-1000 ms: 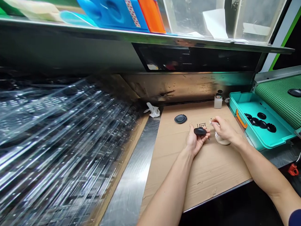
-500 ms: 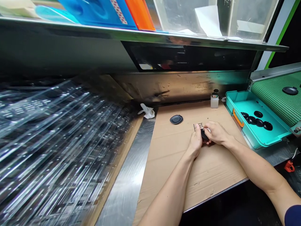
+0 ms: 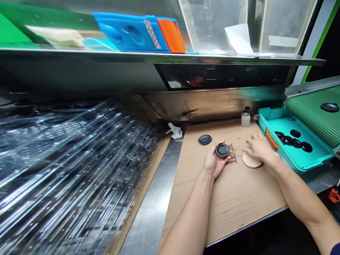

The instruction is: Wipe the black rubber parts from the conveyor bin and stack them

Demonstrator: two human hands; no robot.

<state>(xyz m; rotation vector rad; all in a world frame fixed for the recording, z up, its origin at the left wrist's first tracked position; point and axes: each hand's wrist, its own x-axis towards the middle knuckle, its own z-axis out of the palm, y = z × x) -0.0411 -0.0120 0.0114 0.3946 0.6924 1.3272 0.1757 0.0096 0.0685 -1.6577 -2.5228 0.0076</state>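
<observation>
My left hand (image 3: 214,163) holds a round black part (image 3: 222,150), its flat face turned up, above the cardboard sheet (image 3: 225,216). To the right, my right hand (image 3: 257,147) rests its bent fingers on the far side of a pale round pad (image 3: 251,161); whether they grip anything is hard to see. Behind my left hand another black round part (image 3: 204,139) lies on the cardboard. Dark marks (image 3: 232,158) show on the cardboard between my hands.
A turquoise tray (image 3: 300,164) with several black discs (image 3: 292,141) stands at the right, beside a green conveyor (image 3: 313,106). A small bottle (image 3: 245,119) is at the back. Clear plastic-wrapped stacks (image 3: 79,177) fill the left. A metal shelf (image 3: 212,59) crosses above.
My hands have come apart. The left keeps the black part, now face up; the right has moved right to the pale pad, which was hidden before. The camera view has shifted.
</observation>
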